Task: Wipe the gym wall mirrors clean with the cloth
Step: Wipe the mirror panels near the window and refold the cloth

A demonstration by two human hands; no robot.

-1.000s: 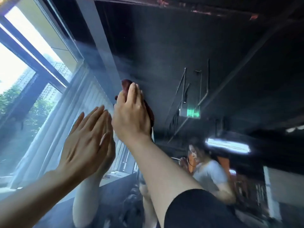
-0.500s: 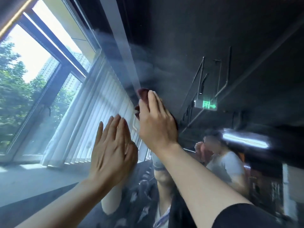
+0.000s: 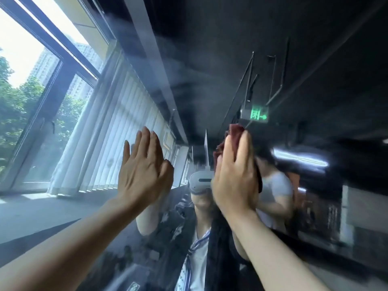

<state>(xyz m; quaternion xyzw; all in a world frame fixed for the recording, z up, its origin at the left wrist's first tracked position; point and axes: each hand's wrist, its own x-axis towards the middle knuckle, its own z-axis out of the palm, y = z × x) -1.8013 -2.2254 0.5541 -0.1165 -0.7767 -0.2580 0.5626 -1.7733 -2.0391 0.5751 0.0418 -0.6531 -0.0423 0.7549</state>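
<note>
Bright daylight pours through the window [image 3: 42, 97] at left; the right side is dim, motion-blurred, edges bowed.

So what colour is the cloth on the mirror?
Dark red, seen in the head view: the cloth under the right hand.

A green lit exit sign [image 3: 258, 114] with a running figure and an arrow shows reflected in the mirror [image 3: 231, 59]; no words are readable.

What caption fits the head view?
Right hand presses a red cloth on the mirror; left hand rests flat.
</note>
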